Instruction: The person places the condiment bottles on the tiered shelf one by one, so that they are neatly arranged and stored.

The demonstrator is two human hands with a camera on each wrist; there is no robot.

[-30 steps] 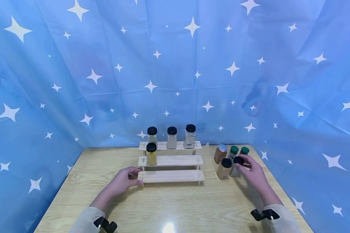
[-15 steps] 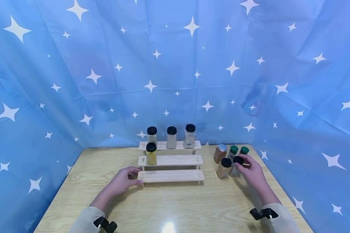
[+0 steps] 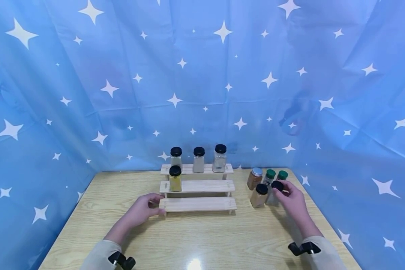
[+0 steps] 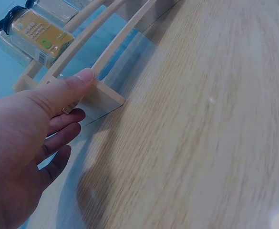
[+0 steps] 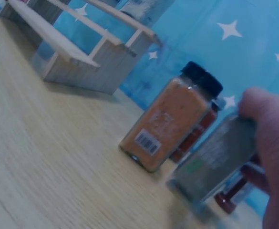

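My left hand (image 3: 145, 206) holds the left end of the lowest step of a three-step wooden rack (image 3: 198, 204). In the left wrist view, its thumb (image 4: 75, 86) lies on the rack's end and the fingers curl below. At the right, my right hand (image 3: 294, 202) grips a spice jar (image 5: 215, 160) with grey-looking contents near its top; its black lid (image 3: 277, 185) shows in the head view. Close beside it stands an orange-filled, black-lidded jar (image 3: 259, 196). A yellow spice jar (image 3: 176, 183) stands at the left of the middle step.
Three black-lidded jars, one of them a pale jar (image 3: 198, 161), line the top step. Behind the gripped jar are a silver-lidded reddish jar (image 3: 255, 179) and two green-lidded jars, one with a green lid (image 3: 270, 173). A starry blue curtain (image 3: 202, 75) surrounds the wooden table (image 3: 202, 240).
The gripped jar's lid has shifted very slightly to the right with my right hand. My left hand and the rack stay where they were.
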